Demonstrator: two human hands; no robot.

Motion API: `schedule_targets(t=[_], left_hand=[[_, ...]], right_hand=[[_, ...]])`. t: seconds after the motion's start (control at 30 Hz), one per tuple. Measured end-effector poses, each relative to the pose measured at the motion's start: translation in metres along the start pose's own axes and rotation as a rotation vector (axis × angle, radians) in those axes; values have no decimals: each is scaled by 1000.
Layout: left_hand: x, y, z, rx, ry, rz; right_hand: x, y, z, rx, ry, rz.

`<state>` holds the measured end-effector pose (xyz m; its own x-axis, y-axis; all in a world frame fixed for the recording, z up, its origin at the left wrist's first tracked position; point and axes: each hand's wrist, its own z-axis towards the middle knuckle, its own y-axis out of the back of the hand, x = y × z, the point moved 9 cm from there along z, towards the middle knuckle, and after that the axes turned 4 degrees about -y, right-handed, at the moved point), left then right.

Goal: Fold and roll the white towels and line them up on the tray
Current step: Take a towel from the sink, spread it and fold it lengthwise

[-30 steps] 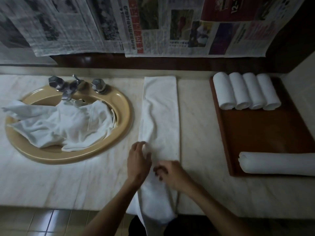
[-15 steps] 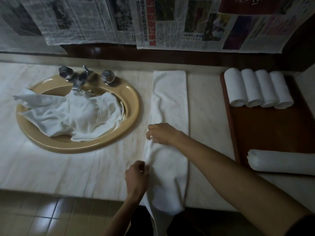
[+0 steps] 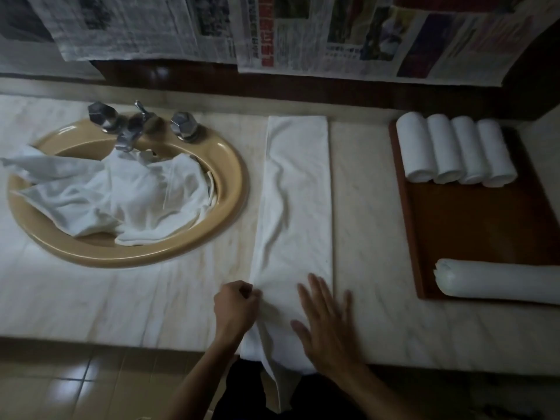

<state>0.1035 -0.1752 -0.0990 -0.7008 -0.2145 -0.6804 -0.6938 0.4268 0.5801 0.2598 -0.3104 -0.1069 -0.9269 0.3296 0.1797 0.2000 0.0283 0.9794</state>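
A long white folded towel (image 3: 298, 207) stretches away from the hands on the marble desk (image 3: 121, 298), its near end drooping over the edge. The left hand (image 3: 235, 307) pinches its left border; the right hand (image 3: 325, 322) presses flat, fingers spread. Unsmoothed wrinkles beyond the fingers risk a lopsided roll, and the hanging end could drag the towel off.

Folded towel (image 3: 298, 201): white cloth, matt, soft wrinkles. Counter (image 3: 91, 298): pale veined marble, smooth; sink (image 3: 230, 189): glossy tan ceramic; taps (image 3: 183, 126): shiny faceted metal. Tray (image 3: 472, 237): brown wood, satin; wall sheets (image 3: 333, 34): printed newspaper.
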Motion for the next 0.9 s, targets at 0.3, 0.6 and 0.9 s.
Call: schedule_targets(t=[0.3,0.6,0.9], left_hand=[[-8,-4,-9,-15,-62,49],[-43,-7,-5,-137,-188,177],[-93,-80,60,29,-769,602]], right_hand=[[-14,-5,-19,-11,-55,-78],[-14,17,51,-113,-108,128],[-74,24,160,-46,-191,25]])
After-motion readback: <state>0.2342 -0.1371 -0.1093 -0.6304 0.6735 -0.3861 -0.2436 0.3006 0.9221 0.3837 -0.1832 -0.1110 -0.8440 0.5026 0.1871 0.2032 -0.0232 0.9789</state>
